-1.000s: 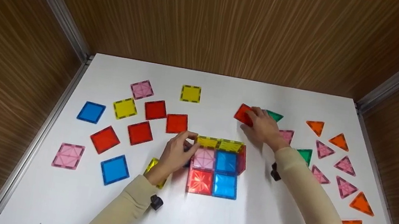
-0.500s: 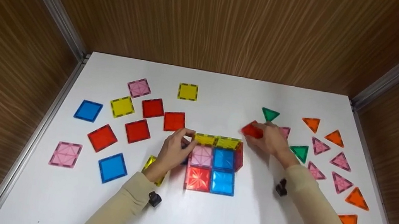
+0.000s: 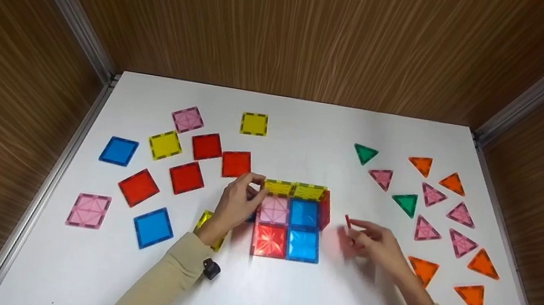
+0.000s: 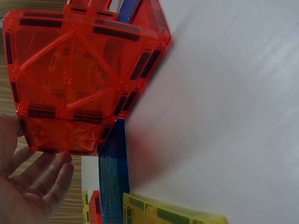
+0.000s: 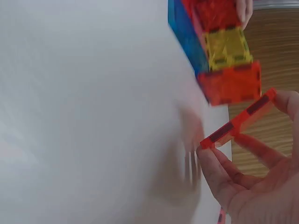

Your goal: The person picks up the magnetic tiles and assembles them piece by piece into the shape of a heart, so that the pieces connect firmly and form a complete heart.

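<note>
Left of centre on the white table, my left hand [image 3: 233,205] pinches the back left corner of a box-like build of magnetic tiles. Its floor has a pink tile [image 3: 274,210], a red one [image 3: 270,240] and two blue ones [image 3: 302,245]. Two yellow tiles [image 3: 309,192] stand along the back, and a red tile [image 3: 326,210] stands at the back right. In the left wrist view, fingers lie at the edge of red wall tiles [image 4: 70,70]. My right hand [image 3: 378,247] pinches a red square magnetic tile [image 5: 239,119] by its edges, apart from the build's right side.
Loose square tiles, among them a red one [image 3: 187,178], a blue one [image 3: 153,228] and a yellow one [image 3: 254,124], lie at the left. Several pink triangles [image 3: 461,215], orange triangles [image 3: 484,263] and two green ones [image 3: 405,203] lie at the right. Wood-grain panels [image 3: 289,27] enclose the table.
My right hand has brought the red tile from the back of the table toward the front, and turned it edge-on. My left hand stays at the build's corner.
</note>
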`<state>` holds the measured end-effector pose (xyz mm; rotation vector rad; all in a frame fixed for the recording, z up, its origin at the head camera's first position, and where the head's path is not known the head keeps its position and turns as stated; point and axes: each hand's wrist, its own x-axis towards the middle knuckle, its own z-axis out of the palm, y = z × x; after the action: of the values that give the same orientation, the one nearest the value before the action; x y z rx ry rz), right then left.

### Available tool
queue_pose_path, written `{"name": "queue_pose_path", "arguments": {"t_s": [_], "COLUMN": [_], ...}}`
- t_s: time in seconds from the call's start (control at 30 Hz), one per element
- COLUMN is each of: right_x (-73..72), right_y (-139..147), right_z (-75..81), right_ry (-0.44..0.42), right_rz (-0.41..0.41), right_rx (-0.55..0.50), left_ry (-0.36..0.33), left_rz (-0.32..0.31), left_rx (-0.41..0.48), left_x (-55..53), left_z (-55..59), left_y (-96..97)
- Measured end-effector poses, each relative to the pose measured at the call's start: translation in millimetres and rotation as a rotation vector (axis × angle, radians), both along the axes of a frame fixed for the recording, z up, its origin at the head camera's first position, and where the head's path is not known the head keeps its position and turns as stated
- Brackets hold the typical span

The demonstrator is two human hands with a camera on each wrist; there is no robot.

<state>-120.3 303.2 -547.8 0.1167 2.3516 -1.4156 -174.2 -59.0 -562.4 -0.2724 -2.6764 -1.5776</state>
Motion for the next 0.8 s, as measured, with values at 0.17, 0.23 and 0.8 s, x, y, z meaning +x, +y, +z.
{"name": "queue_pose_path", "arguments": {"t_s": [0.17,0.23,0.8], "right_x": [24.8,30.3,18.3], "right_y": [-21,-31,-55], "right_z": [-4.6,-8.4,-7.3], "right_ry": [-0.058,-0.081,0.133], "right_rz": [-0.027,-0.054,-0.155], "right_rx": [-0.142,-0.176,-0.148], "left_ry": [0.008,0.008,-0.09], "left_rz": [0.003,0.004,-0.091], "left_rx": [-0.001,-0.003,-0.123], "left_x": [0.2,0.2,-3.1], "left_z": [-0.1,0.3,2.4], "left_y": [0.4,0.7,-28.4]}}
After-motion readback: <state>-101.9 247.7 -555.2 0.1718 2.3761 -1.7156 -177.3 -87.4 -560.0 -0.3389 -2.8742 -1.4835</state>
